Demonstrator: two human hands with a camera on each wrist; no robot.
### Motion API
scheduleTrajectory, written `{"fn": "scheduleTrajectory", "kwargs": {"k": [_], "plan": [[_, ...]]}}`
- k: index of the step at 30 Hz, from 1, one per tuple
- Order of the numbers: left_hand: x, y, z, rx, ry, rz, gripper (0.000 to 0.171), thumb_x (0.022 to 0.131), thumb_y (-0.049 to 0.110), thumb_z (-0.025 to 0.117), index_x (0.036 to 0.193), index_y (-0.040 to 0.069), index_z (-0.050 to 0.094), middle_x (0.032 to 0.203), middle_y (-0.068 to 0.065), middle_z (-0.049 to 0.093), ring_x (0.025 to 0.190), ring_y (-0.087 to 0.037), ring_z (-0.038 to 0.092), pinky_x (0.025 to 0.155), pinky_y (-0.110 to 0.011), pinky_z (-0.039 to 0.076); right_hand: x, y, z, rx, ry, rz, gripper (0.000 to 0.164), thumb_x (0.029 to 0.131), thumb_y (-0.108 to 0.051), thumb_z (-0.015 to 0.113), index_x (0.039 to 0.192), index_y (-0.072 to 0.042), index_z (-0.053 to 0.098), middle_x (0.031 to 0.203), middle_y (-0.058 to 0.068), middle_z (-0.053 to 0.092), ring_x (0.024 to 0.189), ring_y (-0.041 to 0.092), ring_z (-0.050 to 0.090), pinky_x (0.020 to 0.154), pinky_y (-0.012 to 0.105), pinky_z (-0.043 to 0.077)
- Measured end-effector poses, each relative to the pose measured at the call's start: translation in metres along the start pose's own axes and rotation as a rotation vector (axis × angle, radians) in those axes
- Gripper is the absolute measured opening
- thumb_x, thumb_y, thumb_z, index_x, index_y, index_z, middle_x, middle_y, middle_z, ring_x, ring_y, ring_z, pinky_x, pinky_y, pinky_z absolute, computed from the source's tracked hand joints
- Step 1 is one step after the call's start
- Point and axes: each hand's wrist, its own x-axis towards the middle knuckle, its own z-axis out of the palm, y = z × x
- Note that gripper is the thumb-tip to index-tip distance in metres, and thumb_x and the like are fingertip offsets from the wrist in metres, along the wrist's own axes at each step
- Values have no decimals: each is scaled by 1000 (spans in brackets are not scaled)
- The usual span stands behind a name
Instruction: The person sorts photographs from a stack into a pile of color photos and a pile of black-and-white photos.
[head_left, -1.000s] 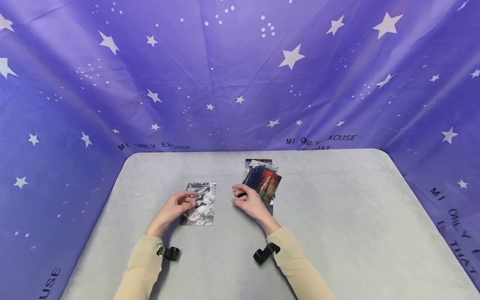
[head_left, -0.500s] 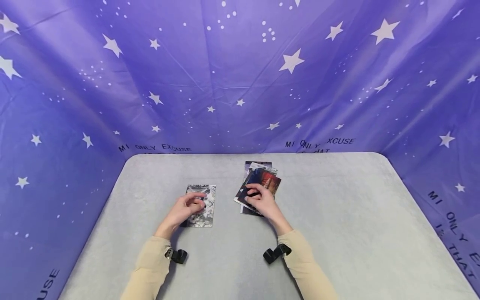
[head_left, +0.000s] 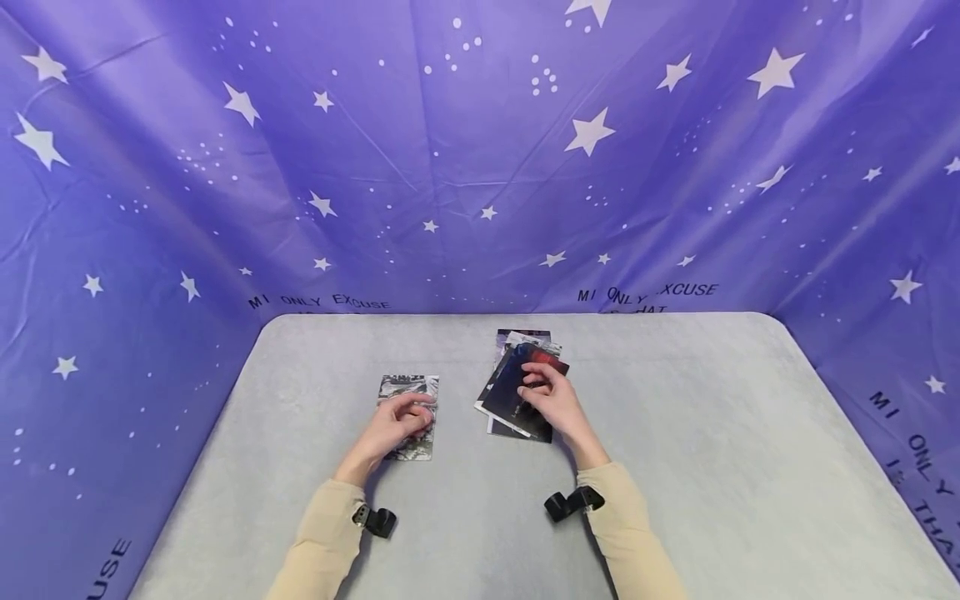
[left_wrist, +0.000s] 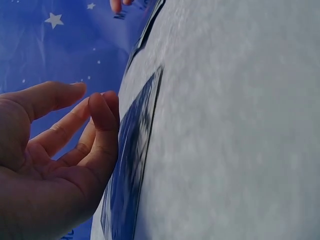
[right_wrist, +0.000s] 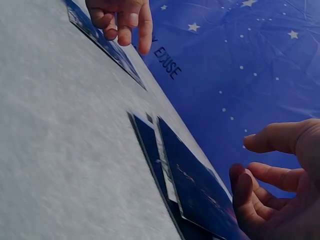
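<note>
A black-and-white picture card [head_left: 415, 451] lies flat on the grey table, left of centre. Over it hovers my left hand [head_left: 393, 425], fingers loosely bent and holding nothing; the left wrist view shows its fingertips [left_wrist: 105, 107] just above the card's surface. To the right is a loose fanned pile of picture cards, the top one dark blue and red [head_left: 510, 385]. My right hand [head_left: 558, 404] is above this pile's right side, its thumb and fingers apart with nothing between them, and covers part of the top card.
The light grey table [head_left: 697, 450] has rounded far corners. A purple-blue cloth [head_left: 465, 150] with white stars and lettering hangs behind it and along both sides. A small black camera [head_left: 573, 502] is worn on the right wrist, and another [head_left: 375, 521] on the left.
Both hands have moved to the right: the left across the black-and-white card, the right from the pile's left edge to over its right side. The cards stay in place on the table.
</note>
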Motion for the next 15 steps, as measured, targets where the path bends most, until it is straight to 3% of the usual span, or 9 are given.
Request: {"fn": "scheduleTrajectory", "kwargs": {"k": [8, 15], "plan": [[14, 6, 18, -30, -35, 28, 33, 89, -7, 58, 120, -18, 52, 92, -20, 66, 78, -16, 64, 71, -29, 55, 0, 0, -11, 14, 15, -8, 41, 83, 4, 66, 121, 12, 55, 102, 24, 59, 73, 10, 58, 60, 18, 45], [28, 11, 36, -34, -68, 25, 34, 88, -9, 57, 121, -17, 53, 99, -29, 63, 86, -23, 65, 78, -35, 56, -2, 2, -23, -9, 41, 13, 39, 84, 5, 66, 121, 10, 56, 102, 23, 58, 73, 8, 57, 59, 17, 45]]}}
